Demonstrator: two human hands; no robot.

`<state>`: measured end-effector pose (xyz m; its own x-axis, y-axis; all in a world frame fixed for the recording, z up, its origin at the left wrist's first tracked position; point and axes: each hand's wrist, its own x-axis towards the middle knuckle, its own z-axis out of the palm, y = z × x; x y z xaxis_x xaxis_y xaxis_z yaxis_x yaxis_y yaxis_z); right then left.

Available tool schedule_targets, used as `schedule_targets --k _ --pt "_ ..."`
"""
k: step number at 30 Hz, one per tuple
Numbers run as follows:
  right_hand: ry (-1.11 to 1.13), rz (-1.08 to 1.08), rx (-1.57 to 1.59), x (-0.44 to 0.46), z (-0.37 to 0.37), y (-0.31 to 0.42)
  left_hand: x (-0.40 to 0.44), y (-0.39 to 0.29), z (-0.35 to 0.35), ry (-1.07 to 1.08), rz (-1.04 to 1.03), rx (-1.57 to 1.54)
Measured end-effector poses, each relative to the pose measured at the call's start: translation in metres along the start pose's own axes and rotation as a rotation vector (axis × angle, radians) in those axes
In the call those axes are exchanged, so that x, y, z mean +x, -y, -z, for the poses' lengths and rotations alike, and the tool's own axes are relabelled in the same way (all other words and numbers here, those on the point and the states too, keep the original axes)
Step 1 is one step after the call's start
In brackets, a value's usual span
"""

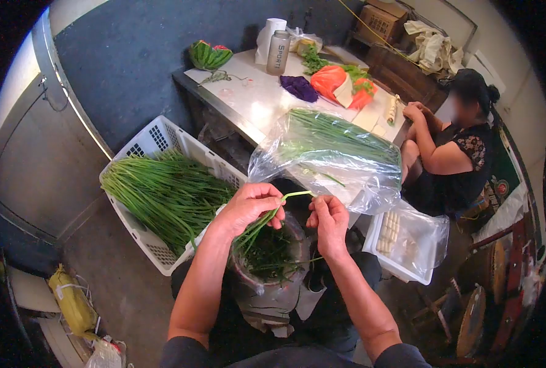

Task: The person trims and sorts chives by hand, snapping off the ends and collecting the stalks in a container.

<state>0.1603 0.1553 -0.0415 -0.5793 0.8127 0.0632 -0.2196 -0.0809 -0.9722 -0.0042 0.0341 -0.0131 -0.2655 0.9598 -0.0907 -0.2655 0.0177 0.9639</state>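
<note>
- Bunch of slender green stalks (253, 234): in the left hand (257, 207), whose thumb and fingers are clamped on it; lower lengths hang beneath that hand.
- Pale yellow-green stalk end (297, 194): projects from the left hand's fingertips across to the right hand (330, 226).
- Right hand: thumb and fingers curled, close by the pale tip; whether they pinch it cannot be told.
- Round bin with pale plastic-lined rim (300, 242): below and between both hands; dark green trimmings (267, 260) inside.
- White slotted plastic crate (208, 161): left of the left hand; holds a large heap of long green stalks (165, 199).
- Clear plastic bag (374, 190): just beyond the right hand, with long green stalks (346, 134) in it.
- White rectangular plastic tub (402, 270): right of the right hand; pale rod-shaped pieces (389, 233) inside, under clear film.
- Pale-topped table (242, 76): well beyond both hands; bears a cut green-striped watermelon (210, 56), a translucent grey bottle lettered SPORT (278, 55), dark purple cloth (298, 88) and an orange-red plastic bag (329, 83).
- Second person in black (454, 144): seated beyond the right hand, to its right.
</note>
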Motion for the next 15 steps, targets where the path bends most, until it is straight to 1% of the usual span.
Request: schedule_targets --k 2,6,8,9,11,12,14,15 --pt "-0.016 -0.053 -0.117 -0.008 0.007 -0.005 0.0 -0.002 0.001 -0.007 0.015 -0.063" --pt "-0.04 -0.118 -0.145 -0.025 0.024 -0.03 0.0 -0.002 0.006 -0.051 0.01 -0.14" --pt "0.08 -0.068 -0.472 -0.034 0.029 -0.046 -0.001 -0.005 0.004 -0.069 -0.024 -0.29" --pt "0.198 0.047 -0.628 -0.036 0.032 -0.053 0.0 -0.004 0.004 -0.068 -0.023 -0.289" --pt "0.275 -0.118 -0.604 -0.047 0.035 -0.063 0.003 -0.002 0.006 -0.088 -0.011 -0.458" --pt "0.279 -0.116 -0.604 -0.049 0.038 -0.07 0.004 0.0 0.008 -0.091 -0.014 -0.458" --pt "0.4 0.262 -0.943 -0.05 0.045 -0.088 0.007 0.005 0.012 -0.049 -0.032 -0.523" --pt "0.4 0.262 -0.943 -0.052 0.046 -0.091 0.007 0.006 0.012 -0.049 -0.033 -0.523"
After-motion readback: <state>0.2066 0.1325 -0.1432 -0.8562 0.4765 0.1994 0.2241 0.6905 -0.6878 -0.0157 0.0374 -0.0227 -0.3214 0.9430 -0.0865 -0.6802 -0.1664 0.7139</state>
